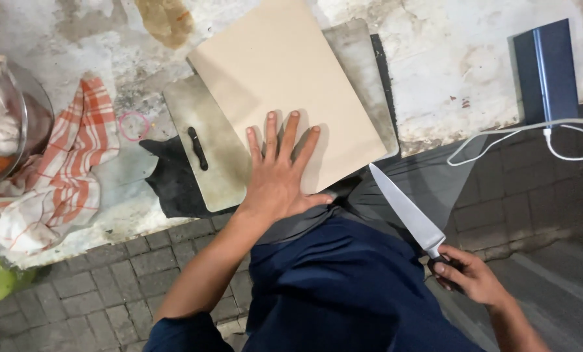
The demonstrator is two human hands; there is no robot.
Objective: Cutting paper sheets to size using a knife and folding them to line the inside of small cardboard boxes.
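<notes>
Left hand (278,179): fingers spread flat on beige cutting board (285,85).
Right hand (467,274): fingers wrapped around knife (408,212), blade angled toward board.
Board: on worn tabletop (448,65), atop grey slab (206,143).

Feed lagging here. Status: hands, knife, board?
Left hand flat on beige cutting board, fingers spread. Right hand grips chef's knife, blade off the board's corner. Nothing on the board.

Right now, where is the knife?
In the head view, lower right: the knife is held by the right hand, blade pointing toward the beige cutting board.
</notes>
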